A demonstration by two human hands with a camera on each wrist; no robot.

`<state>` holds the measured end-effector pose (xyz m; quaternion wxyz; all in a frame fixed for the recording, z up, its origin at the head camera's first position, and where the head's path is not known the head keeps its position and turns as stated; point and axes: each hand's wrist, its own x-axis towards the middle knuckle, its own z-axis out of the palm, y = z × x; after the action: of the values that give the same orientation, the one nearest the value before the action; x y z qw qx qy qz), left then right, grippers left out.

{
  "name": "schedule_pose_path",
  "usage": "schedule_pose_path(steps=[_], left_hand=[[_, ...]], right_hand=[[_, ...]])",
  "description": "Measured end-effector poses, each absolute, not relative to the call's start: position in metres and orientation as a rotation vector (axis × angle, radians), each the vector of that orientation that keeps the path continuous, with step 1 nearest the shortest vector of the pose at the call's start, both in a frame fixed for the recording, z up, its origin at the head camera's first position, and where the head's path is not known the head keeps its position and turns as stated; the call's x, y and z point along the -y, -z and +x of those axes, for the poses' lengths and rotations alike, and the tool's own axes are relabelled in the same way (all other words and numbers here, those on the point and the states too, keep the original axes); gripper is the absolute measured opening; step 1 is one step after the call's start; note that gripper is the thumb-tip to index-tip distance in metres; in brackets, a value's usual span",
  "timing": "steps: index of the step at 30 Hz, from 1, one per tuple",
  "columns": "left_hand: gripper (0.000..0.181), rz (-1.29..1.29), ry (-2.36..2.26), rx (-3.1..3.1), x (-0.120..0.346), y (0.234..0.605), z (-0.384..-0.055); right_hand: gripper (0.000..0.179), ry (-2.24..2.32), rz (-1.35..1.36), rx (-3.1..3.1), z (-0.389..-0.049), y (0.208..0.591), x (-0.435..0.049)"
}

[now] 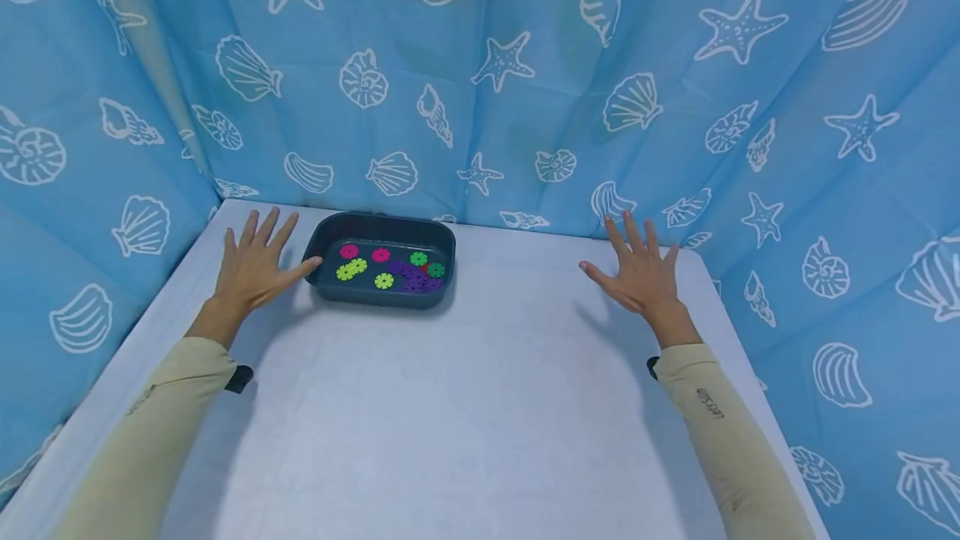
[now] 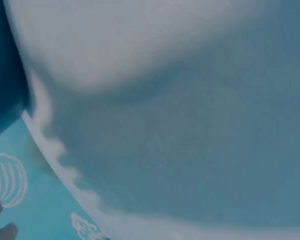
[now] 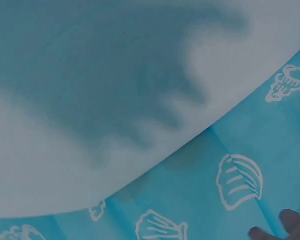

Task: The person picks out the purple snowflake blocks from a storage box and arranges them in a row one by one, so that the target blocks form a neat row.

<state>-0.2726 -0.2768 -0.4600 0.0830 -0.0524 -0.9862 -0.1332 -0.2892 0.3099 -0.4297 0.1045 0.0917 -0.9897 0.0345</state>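
My left hand is spread with straight fingers beside the left end of a dark plastic basin, its thumb overlapping the rim in the head view. Inside the basin lie several small notched discs: pink discs, yellow discs, green discs and a heap of purple discs with a bit of red among them. Over the right side of the table my right hand is also spread, holding nothing. Only fingertips of the left hand and fingertips of the right show in the wrist views.
A white-topped table extends below both arms. Blue curtains printed with white shells and starfish hang along its back and both sides. Dark bands sit at the wrists by the beige sleeves.
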Motion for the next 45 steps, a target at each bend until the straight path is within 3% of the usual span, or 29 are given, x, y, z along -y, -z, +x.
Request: schedule_pose_path(steps=[6,9,16,23,40,45], left_hand=[[0.054,0.078,0.924,2.87,0.251,0.456,-0.284],[0.049,0.11,1.052,2.758,0.241,0.468,-0.297],[0.044,0.172,1.221,2.48,0.223,0.474,-0.299],[0.044,0.231,1.29,2.364,0.219,0.487,-0.3],[0.04,0.153,1.264,2.306,0.221,0.506,-0.304],[0.041,0.178,1.238,2.308,0.219,0.495,-0.298]], right_hand=[[0.064,-0.538,0.354,2.813,-0.299,0.418,-0.265],[0.053,-0.711,0.497,2.802,-0.306,0.412,-0.222],[0.047,-0.894,0.859,2.772,-0.322,0.419,-0.126],[0.044,-1.081,0.991,2.764,-0.329,0.439,-0.063],[0.039,-0.537,0.981,3.102,-0.343,0.469,-0.018],[0.037,-0.436,0.952,3.147,-0.345,0.468,-0.01]])
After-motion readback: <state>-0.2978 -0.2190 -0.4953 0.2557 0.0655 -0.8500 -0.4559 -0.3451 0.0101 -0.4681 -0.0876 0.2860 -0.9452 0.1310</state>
